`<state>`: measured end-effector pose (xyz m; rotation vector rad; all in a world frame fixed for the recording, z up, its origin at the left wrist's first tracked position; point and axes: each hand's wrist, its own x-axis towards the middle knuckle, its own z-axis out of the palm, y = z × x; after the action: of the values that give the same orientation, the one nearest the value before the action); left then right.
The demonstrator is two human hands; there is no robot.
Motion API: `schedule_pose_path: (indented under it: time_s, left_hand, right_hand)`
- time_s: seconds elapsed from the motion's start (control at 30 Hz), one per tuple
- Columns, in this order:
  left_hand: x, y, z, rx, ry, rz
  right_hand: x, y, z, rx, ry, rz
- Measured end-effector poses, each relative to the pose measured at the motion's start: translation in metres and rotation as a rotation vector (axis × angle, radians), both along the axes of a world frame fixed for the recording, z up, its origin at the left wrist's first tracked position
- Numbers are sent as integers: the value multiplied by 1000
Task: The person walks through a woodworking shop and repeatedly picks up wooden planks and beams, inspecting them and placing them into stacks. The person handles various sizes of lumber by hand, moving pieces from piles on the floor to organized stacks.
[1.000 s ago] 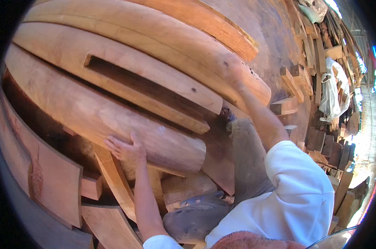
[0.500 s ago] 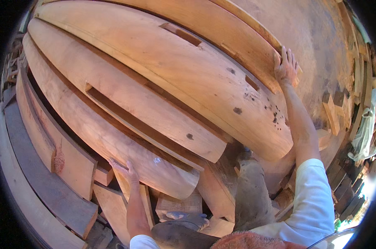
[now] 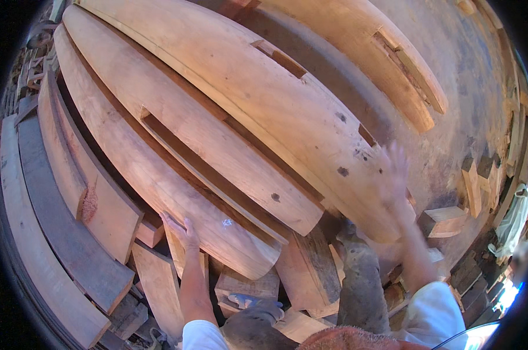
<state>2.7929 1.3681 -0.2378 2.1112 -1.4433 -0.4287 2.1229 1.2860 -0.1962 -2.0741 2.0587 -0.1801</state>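
Closest to me, the person's dusty trousers [image 3: 360,274] and white sleeve [image 3: 203,335] sit low, beside a squarish wood block [image 3: 246,283] under the near board's end. Left hand [image 3: 184,233] lies on the lower edge of the near board [image 3: 141,166], thumb apart from the fingers; grip fairly wide, palm laid on, nothing clasped as far as I can see. That board runs up and leftward, white scribble near its end. Next, just beside it, the middle board [image 3: 200,140], long slot cut in, one dark knot close to its end. Then the wide board [image 3: 270,99], with two cut holes and dark spots toward its end. Right hand [image 3: 395,178] is over that spotted end, blurred, fingers stretched out, grip wide and holding nothing visible; can't tell if it touches. Done well, I'd say: left palm flat and firm so the near board can't rock, right fingers together and light, going with the grain, clear of the cut holes, where rough edges could snag skin. Both feet should be settled before leaning that far across. Farther off, the slotted piece [image 3: 363,44] lies apart on the brown floor [image 3: 450,116]; right of it, wood offcuts [image 3: 471,186] and a white plastic bag [image 3: 512,221].
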Motion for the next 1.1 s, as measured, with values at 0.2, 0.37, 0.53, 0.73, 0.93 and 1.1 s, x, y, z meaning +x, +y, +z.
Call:
schedule_pose_path:
  time_s: [0.2, 0.37, 0.53, 0.73, 0.93, 1.1]
  left_hand:
    - [-8, -13, -1, 69, -32, -4]
    - [1, -1, -4, 32, -80, -7]
    - [7, 6, -13, -41, 37, 36]
    - [-9, -7, -1, 14, -71, 5]
    - [9, 6, 5, 9, -107, 65]
    - [7, 4, 3, -17, -131, 42]
  right_hand:
    - [72, 56, 17, -3, 108, -169]
    - [73, 53, 26, -4, 122, -166]
    - [40, 30, 16, -16, 71, -170]
    - [-63, -6, -1, -241, 239, -162]
    - [161, 65, 24, -105, -86, 65]
    - [307, 130, 10, 32, -168, -80]
